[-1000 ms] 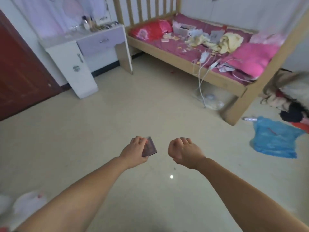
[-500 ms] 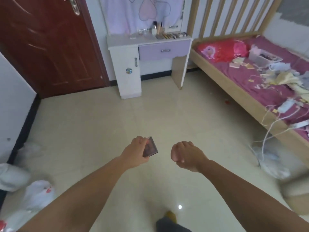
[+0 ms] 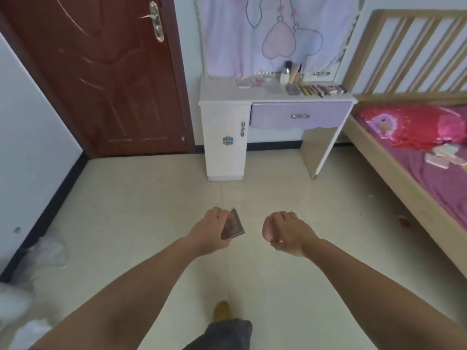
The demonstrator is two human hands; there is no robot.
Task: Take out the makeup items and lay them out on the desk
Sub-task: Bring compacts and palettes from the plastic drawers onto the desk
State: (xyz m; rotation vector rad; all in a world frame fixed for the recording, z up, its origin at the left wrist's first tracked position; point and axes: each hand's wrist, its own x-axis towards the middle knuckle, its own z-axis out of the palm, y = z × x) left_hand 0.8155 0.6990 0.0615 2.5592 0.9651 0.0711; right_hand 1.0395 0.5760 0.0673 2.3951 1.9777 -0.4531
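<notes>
Out in the middle of the floor, well apart from the desk (image 3: 275, 97), the person faces it with both arms held forward. The left hand (image 3: 211, 232) pinches a small flat purple case (image 3: 233, 224) by one side, fingers curled round its edge, so most of the case sticks out past the grip. The right hand (image 3: 285, 232) is curled into a fist; whether anything small sits inside it cannot be told. On the desk a row of makeup items (image 3: 316, 89) already lies toward the right end of the top, with a bottle (image 3: 285, 74) behind them.

The risk, as I judge it, is the loose edge hold: a jolt while walking could let the case slip to the hard floor. Setting it down carelessly could also knock the crowded row.

Compared with half a second ago, the desk stands squarely ahead and looks closer, the bed (image 3: 417, 160) has slid to the right edge, and both hands hold the same pose.
</notes>
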